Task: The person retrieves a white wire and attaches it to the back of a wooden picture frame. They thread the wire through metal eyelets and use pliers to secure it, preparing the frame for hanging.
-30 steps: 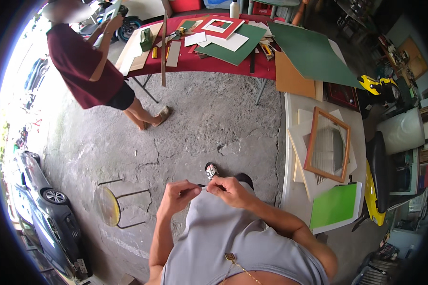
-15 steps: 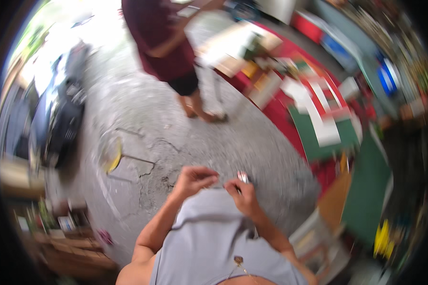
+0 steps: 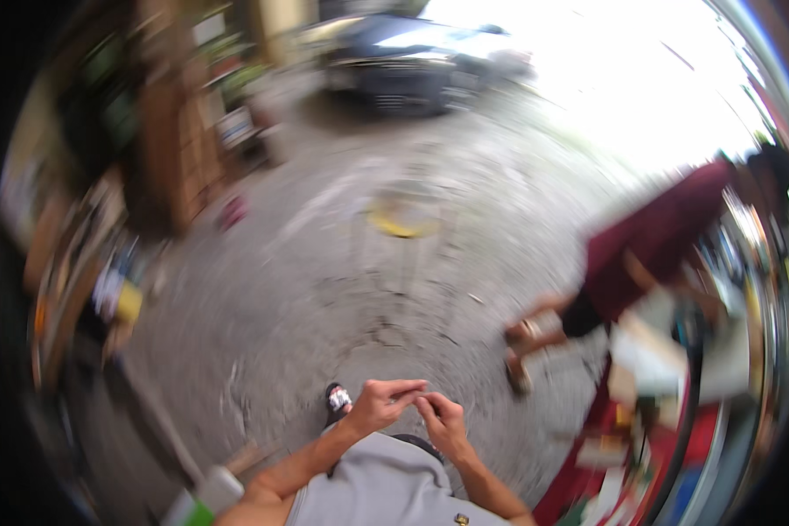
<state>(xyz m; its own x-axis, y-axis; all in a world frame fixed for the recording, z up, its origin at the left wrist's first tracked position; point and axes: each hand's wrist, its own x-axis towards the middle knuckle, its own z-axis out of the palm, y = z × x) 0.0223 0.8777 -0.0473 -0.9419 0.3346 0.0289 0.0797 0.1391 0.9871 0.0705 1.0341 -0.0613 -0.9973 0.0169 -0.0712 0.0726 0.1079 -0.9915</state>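
Observation:
My left hand (image 3: 390, 399) and my right hand (image 3: 443, 421) meet at the lower middle of the view, above the grey shirt. The left one has its fingers pressed together, their tips almost touching those of the right, whose thumb and forefinger are curled in a pinch. Whatever they hold, if anything, is too small and blurred to make out. Just beyond them on the concrete floor is my foot in a patterned sandal (image 3: 338, 399).
A round stool with a yellow rim (image 3: 401, 230) stands ahead, a dark car (image 3: 399, 74) behind it. A person in maroon (image 3: 649, 237) bends over the red-covered table (image 3: 559, 491) at right. Blurred wooden clutter (image 3: 70, 263) lines the left; a green-and-white board (image 3: 193, 504) is at lower left.
The view has swung left, so the car and stool are now ahead and the person and table at right. That person now leans forward. My hands stay together, with the left fingers straighter.

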